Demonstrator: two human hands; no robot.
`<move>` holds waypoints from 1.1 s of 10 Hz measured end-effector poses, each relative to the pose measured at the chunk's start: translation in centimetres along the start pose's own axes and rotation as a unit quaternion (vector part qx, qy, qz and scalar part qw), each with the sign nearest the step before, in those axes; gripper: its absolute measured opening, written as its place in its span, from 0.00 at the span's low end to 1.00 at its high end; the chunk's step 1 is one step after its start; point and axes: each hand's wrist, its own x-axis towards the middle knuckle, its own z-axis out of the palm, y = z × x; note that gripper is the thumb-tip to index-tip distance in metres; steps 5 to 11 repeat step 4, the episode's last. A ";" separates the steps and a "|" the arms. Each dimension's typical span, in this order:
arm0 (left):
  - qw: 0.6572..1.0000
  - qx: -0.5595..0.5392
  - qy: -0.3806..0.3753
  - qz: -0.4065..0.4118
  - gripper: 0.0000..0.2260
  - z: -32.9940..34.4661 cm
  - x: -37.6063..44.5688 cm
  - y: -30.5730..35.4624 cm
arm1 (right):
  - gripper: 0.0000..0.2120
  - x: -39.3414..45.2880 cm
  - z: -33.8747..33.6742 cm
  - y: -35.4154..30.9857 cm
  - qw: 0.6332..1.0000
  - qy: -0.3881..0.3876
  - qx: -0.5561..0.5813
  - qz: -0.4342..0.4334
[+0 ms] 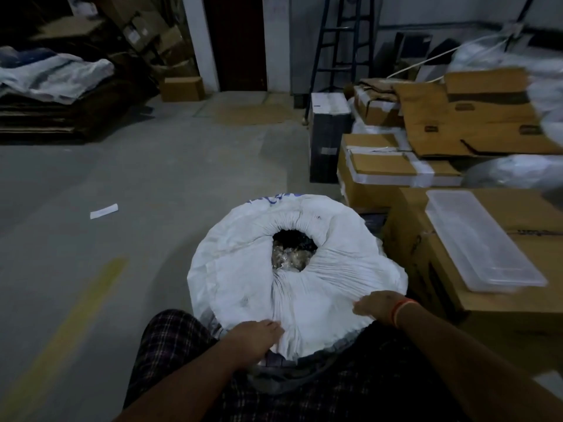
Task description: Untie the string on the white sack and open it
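Left hand: the left hand [257, 335] is seen closed on the near edge of the white sack [243, 269], fabric bunched under the fingers.
Right hand: the right hand [377, 306], an orange band at its wrist, is pressed on the gathered rim further to the right; whether cloth is pinched beneath it cannot be told.
Span between grips: a pleated stretch of sack fabric is held between the two hands, at the side nearest the person.
Mouth: a round opening [292, 249] is shown beyond both hands, away from the body, with dark and pale packed contents visible inside.
String: no string can be made out; it is judged to be already off or hidden in the folds.
Sack position: the sack stands upright on the concrete floor [122, 178], against the person's legs, just beside cardboard boxes [426, 239] at the right.
Nearer hand: the right hand is judged marginally closer to the opening.
Coming move: the rim would have to be drawn outward and toward the body for the mouth to be widened.
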 end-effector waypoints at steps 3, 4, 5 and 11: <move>0.984 -0.142 -0.105 -0.014 0.45 -3.9 -2.8 -0.4 | 0.37 -2.1 -1.4 -2.5 0.997 -0.054 0.024 -0.047; 0.967 -0.235 -0.098 -0.029 0.44 -7.7 -3.0 -2.1 | 0.32 -1.8 -2.8 -3.4 0.987 0.005 0.139 -0.075; 0.967 -0.235 -0.098 -0.029 0.44 -7.7 -3.0 -2.1 | 0.32 -1.8 -2.8 -3.4 0.987 0.005 0.139 -0.075; 0.967 -0.235 -0.098 -0.029 0.44 -7.7 -3.0 -2.1 | 0.32 -1.8 -2.8 -3.4 0.987 0.005 0.139 -0.075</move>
